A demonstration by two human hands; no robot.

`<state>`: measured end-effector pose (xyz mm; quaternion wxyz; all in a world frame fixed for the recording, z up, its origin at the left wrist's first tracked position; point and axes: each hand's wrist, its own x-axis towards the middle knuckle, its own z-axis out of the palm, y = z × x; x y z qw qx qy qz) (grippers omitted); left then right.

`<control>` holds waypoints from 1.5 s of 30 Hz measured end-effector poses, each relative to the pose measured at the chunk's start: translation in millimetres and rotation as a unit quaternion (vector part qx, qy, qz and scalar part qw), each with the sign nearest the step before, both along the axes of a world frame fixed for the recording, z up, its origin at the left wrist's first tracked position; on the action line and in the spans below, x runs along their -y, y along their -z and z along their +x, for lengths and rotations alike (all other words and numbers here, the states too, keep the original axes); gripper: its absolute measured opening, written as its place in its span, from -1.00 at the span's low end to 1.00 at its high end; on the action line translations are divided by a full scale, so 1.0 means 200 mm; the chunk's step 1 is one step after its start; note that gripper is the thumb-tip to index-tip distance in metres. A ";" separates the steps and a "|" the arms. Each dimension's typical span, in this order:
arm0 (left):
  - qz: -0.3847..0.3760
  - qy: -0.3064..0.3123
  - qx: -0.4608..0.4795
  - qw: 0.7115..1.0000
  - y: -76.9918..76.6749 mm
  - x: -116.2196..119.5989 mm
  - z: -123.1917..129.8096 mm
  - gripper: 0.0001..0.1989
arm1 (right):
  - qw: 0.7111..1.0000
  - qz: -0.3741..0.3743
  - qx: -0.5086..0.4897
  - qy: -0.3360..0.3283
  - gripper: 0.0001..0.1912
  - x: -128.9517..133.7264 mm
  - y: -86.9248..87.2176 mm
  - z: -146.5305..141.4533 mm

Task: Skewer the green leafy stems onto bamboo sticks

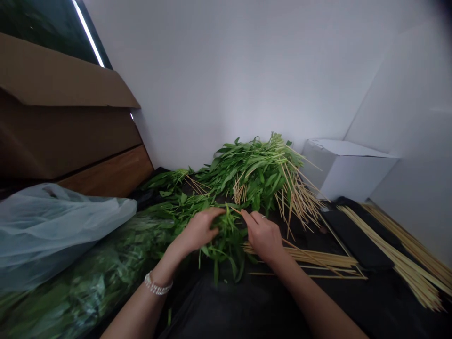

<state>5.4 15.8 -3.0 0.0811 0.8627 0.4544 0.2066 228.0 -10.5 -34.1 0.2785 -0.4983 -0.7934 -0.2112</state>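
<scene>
My left hand [200, 229] is closed around a small bunch of leafy green stems [229, 235], whose leaves hang down below it. A thin wooden stick [236, 210] is pinched in my right hand [263, 233], its tip pointing left at the top of the bunch. Whether the tip has gone into the stems cannot be made out. Just beyond my hands rises a heap of skewered greens [254, 165], with many sticks jutting out to the right. Loose sticks [310, 256] lie beside and under my right forearm.
Bagged greens [116, 268] and a whitish plastic bag [60, 226] lie at left, below a cardboard box [63, 122]. A white box [346, 165] stands at the back right. Bundles of long sticks [395, 254] and a black flat object [358, 240] lie at right.
</scene>
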 end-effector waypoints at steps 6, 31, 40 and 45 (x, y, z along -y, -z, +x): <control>0.172 -0.182 0.104 0.963 -0.03 -0.08 -0.09 -0.34 | 1.000 -0.011 0.007 0.002 -0.58 0.00 0.00 -0.01; 0.033 -0.056 -0.152 0.986 -0.04 0.11 0.06 0.13 | 0.983 -0.161 0.093 -0.006 -0.65 -0.01 0.01 -0.02; 0.204 -0.325 -0.068 0.921 -0.10 -0.02 -0.12 -0.38 | 0.985 -0.151 0.079 0.017 -0.60 -0.01 0.00 -0.02; 0.153 -0.354 -0.048 0.921 -0.01 -0.08 -0.14 -0.77 | 0.987 -0.142 0.074 0.014 -0.62 -0.01 -0.01 -0.02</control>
